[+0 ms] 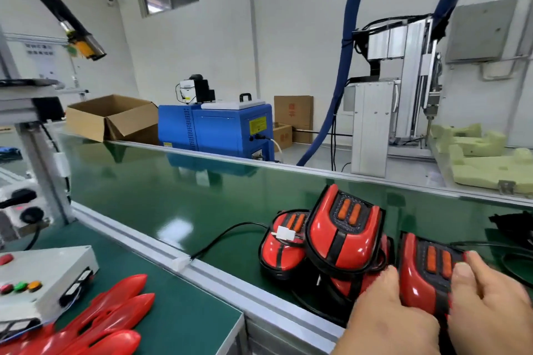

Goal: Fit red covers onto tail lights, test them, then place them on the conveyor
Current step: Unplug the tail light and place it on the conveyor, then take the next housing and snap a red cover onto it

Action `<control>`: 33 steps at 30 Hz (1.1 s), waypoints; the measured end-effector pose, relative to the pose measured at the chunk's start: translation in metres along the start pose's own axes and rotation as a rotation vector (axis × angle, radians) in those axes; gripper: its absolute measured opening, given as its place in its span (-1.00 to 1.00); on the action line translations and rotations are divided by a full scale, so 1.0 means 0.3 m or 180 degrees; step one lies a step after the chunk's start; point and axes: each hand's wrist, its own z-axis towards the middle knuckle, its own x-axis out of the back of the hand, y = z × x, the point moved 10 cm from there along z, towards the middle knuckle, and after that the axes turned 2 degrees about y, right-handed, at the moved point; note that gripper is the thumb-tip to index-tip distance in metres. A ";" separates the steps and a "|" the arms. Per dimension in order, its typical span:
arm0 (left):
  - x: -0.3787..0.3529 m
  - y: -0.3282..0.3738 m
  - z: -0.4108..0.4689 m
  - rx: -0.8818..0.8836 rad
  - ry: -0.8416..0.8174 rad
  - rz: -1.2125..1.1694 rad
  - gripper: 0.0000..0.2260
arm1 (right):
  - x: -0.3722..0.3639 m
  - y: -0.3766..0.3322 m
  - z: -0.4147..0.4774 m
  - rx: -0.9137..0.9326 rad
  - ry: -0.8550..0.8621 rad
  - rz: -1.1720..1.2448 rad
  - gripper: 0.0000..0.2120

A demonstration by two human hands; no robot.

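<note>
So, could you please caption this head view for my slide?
Left hand and right hand hold a red tail light at the green conveyor, beside other tail lights.

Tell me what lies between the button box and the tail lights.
Head view: aluminium rail with a white connector, then black cable on the belt.

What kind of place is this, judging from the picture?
Most likely a factory assembly line: a green conveyor belt carries red tail lights, a button box sits beside it, and red covers lie stacked.
</note>
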 end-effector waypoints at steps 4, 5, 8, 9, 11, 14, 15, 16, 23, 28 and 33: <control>0.215 0.036 -0.018 -0.0266 0.0507 -0.0324 -0.51 | -0.190 -0.220 -0.100 0.0558 -0.0684 0.0435 -0.67; 0.290 0.051 -0.036 -0.0380 0.0700 -0.0247 -0.60 | -0.238 -0.280 -0.141 0.0721 -0.0823 0.0528 -0.68; 0.517 0.063 -0.119 -0.0497 0.1265 -0.0248 -0.67 | -0.379 -0.454 -0.302 0.1034 -0.1216 0.0851 -0.69; 0.588 0.053 -0.153 -0.0506 0.1471 -0.0332 -0.67 | -0.432 -0.505 -0.358 0.1154 -0.1383 0.0974 -0.69; 0.718 0.017 -0.222 -0.0494 0.1818 -0.0465 -0.68 | -0.539 -0.601 -0.477 0.1358 -0.1794 0.1149 -0.68; 0.895 -0.045 -0.340 -0.0524 0.2354 -0.0684 -0.68 | -0.659 -0.734 -0.662 0.1679 -0.2232 0.1264 -0.68; 0.949 -0.067 -0.383 -0.0516 0.2542 -0.0693 -0.68 | -0.686 -0.778 -0.724 0.1802 -0.2333 0.1333 -0.68; 1.002 -0.090 -0.422 -0.0510 0.2715 -0.0706 -0.69 | -0.711 -0.817 -0.789 0.1888 -0.2474 0.1391 -0.68; 1.283 -0.164 -0.758 -0.0482 0.3752 -0.0761 -0.74 | -0.839 -1.041 -1.267 0.2278 -0.3545 0.1522 -0.74; 1.420 -0.207 -1.044 -0.0386 0.4409 -0.0573 -0.78 | -0.864 -1.141 -1.603 0.2292 -0.4230 0.1608 -0.68; 1.505 -0.304 -1.264 -0.0077 0.4782 -0.0454 -0.77 | -0.869 -1.153 -1.894 0.2385 -0.4662 0.1499 -0.68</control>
